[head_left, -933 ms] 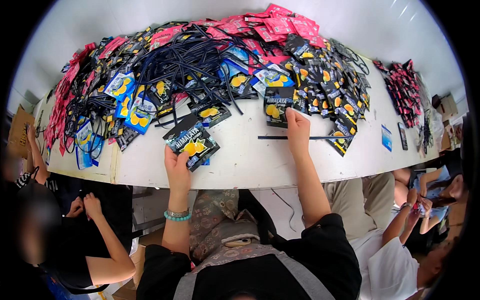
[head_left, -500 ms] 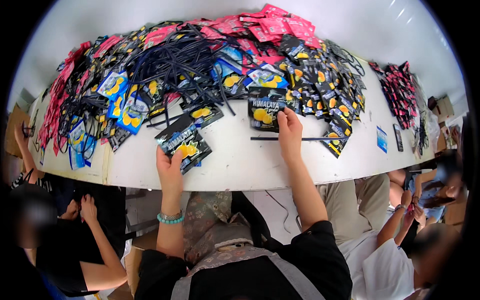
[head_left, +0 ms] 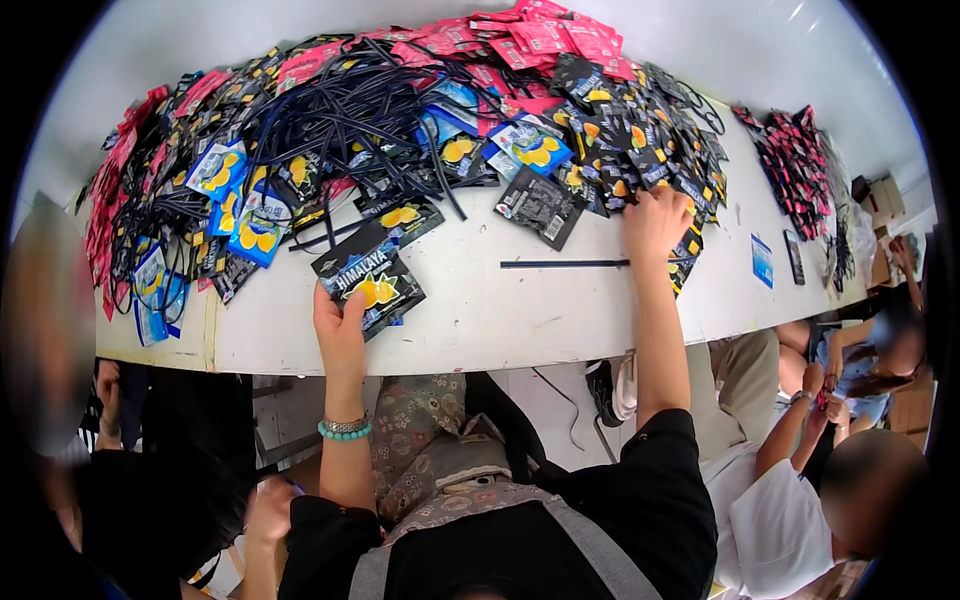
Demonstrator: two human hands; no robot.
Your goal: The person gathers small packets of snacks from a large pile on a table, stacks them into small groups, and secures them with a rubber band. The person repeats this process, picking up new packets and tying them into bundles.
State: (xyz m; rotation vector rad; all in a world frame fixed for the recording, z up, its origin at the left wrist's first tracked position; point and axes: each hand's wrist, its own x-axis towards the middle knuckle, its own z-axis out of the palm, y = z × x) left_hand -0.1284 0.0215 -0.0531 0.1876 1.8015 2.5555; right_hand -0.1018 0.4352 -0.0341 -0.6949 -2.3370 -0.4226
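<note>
My left hand [head_left: 342, 325] is closed on the edge of a black candy packet [head_left: 372, 278] with yellow lemons printed on it, tilted above the table's near side. To the right, my right hand [head_left: 658, 225] reaches into a heap of black packets [head_left: 610, 150] with orange fruit pictures. Its fingers are curled down; what they pinch, if anything, is hidden. Another black packet [head_left: 540, 207] lies between my hands, printed back upward. Below it a dark flat strap [head_left: 565, 264] stretches across the white table toward my right wrist.
A tangle of dark straps [head_left: 340, 110] covers the middle of the heap. Blue packets [head_left: 262, 228] and pink packets [head_left: 560, 40] lie around it. A second packet pile [head_left: 795, 180] sits far right, near a blue packet [head_left: 762, 260] and a dark slim object [head_left: 795, 262]. People sit on both sides.
My right hand has let go of a lemon packet, which now lies back side up, and moved right onto the heap. My left hand still holds its packet.
</note>
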